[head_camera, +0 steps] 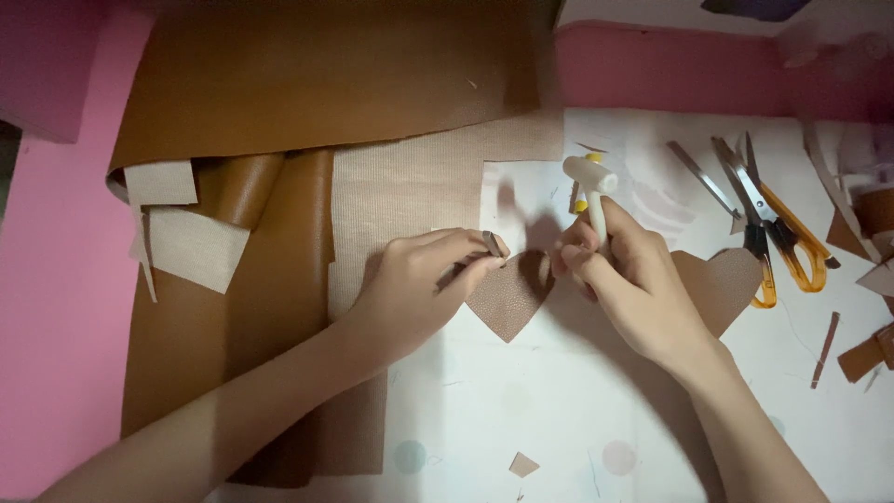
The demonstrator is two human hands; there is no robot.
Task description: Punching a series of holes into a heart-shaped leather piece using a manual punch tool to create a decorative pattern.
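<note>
My left hand (424,284) pinches a small metal punch tool (492,245) and holds its tip down on a brown heart-shaped leather piece (507,300) lying on the white table. My right hand (633,284) grips the handle of a small white mallet (590,177), whose head is raised above and just right of the punch. The right half of the heart is partly hidden under my right hand and shows again as a brown lobe (731,284) beyond it.
A large roll of brown leather (307,84) with beige backing (410,186) covers the left and back of the table. Orange-handled scissors (778,224) and a second metal pair lie at the right. Leather scraps (861,359) sit at the right edge, one small scrap (522,464) near the front.
</note>
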